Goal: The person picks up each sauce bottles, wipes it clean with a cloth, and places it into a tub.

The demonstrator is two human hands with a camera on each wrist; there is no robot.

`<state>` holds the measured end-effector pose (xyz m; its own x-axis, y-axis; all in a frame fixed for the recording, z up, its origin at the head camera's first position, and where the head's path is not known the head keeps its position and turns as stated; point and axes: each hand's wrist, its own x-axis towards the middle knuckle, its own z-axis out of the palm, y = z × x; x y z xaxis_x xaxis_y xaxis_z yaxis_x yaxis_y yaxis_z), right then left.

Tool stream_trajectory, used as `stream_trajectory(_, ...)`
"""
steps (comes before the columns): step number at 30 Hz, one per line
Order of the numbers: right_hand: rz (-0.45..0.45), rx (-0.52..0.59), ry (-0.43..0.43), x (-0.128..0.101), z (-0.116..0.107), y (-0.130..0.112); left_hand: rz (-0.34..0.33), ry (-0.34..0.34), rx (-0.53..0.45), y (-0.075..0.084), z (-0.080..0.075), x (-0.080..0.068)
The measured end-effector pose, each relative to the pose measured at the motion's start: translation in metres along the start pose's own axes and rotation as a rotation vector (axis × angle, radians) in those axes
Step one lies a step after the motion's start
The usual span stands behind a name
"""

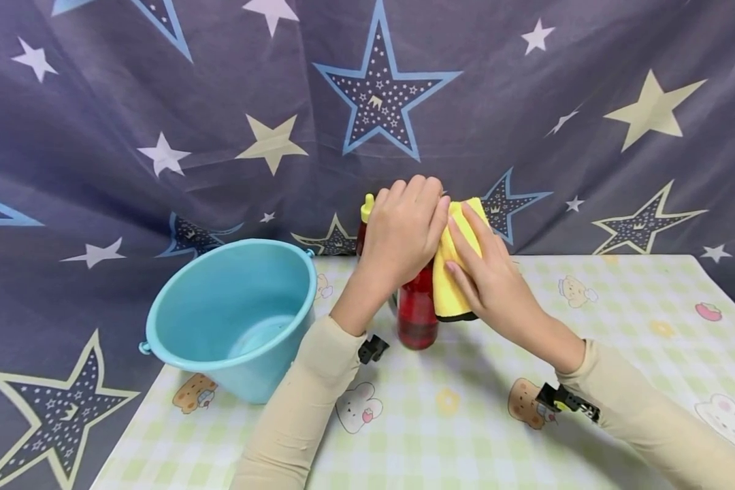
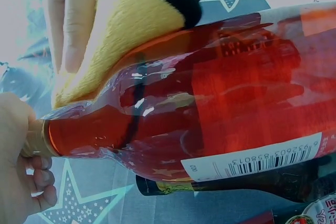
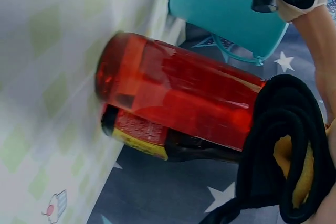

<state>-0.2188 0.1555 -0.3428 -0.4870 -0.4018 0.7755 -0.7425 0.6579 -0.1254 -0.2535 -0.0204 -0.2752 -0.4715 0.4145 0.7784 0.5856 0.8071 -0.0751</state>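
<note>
I see my left hand (image 1: 404, 231) curled over the top of the clear red plastic bottle (image 1: 418, 309) standing on the checked tablecloth (image 1: 618, 340); my right hand (image 1: 486, 272) presses a folded yellow microfibre cloth (image 1: 450, 272) flat against it. Only the right wrist view reveals a dark bottle (image 3: 173, 142) behind.

red bottle (image 2: 210, 103) label — barcode, digits blurred

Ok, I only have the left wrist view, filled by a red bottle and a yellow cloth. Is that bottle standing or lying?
Observer: Standing. The red bottle is upright on the checked table.
Operator: Which hand has the cloth?
Observer: The right hand, fingers flat, presses the yellow cloth against the bottle's side.
Operator: Anything else close by on the table?
Observer: A blue bucket stands left of the bottle, apart from it.
</note>
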Motion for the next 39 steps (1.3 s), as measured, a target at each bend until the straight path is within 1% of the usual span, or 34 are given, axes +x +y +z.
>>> stream_trajectory(6, -0.030, -0.037, -0.015, -0.006, 0.003, 0.002, 0.001, 0.007, -0.011, -0.001, 0.001, 0.000)
stream_trajectory(13, -0.046, -0.069, -0.051, -0.013, 0.005, 0.005, 0.009, 0.036, -0.024, -0.001, 0.001, 0.000)
stream_trajectory(20, -0.067, -0.086, -0.051, -0.019, 0.008, 0.008, 0.006, 0.028, -0.026, -0.001, 0.000, 0.000)
stream_trajectory(27, -0.046, -0.089, -0.072, -0.023, 0.008, 0.008, 0.002, 0.005, -0.028, -0.001, 0.000, -0.001)
stream_trajectory(36, -0.019, -0.082, -0.079, -0.033, 0.012, 0.010, 0.012, 0.038, -0.028, 0.000, 0.002, -0.001)
stream_trajectory(39, -0.005, -0.079, -0.097, -0.036, 0.014, 0.011, 0.012, 0.042, -0.026, -0.001, 0.002, -0.001)
